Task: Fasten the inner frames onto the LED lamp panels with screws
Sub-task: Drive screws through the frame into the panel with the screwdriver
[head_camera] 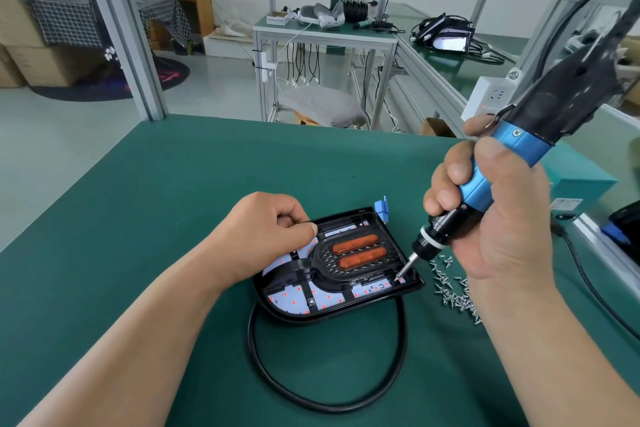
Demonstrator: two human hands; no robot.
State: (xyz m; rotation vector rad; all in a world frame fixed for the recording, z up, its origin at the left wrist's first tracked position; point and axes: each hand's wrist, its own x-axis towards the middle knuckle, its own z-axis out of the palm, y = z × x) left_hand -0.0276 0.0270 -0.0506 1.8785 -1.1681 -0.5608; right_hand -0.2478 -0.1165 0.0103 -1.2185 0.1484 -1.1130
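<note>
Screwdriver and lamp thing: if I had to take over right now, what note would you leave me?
Left hand: holds the lamp panel at its far-left edge, on the green table.
Right hand: grips the electric screwdriver, bit tip down on a corner screw at the panel's near-right corner.
The black inner frame sits in the panel. Loose screws lie right of it; a black cable loops in front.
Done: a seated screw head shows near the front edge.
Left: finish this corner, then probably check the other holes; I cannot tell which are empty.
</note>
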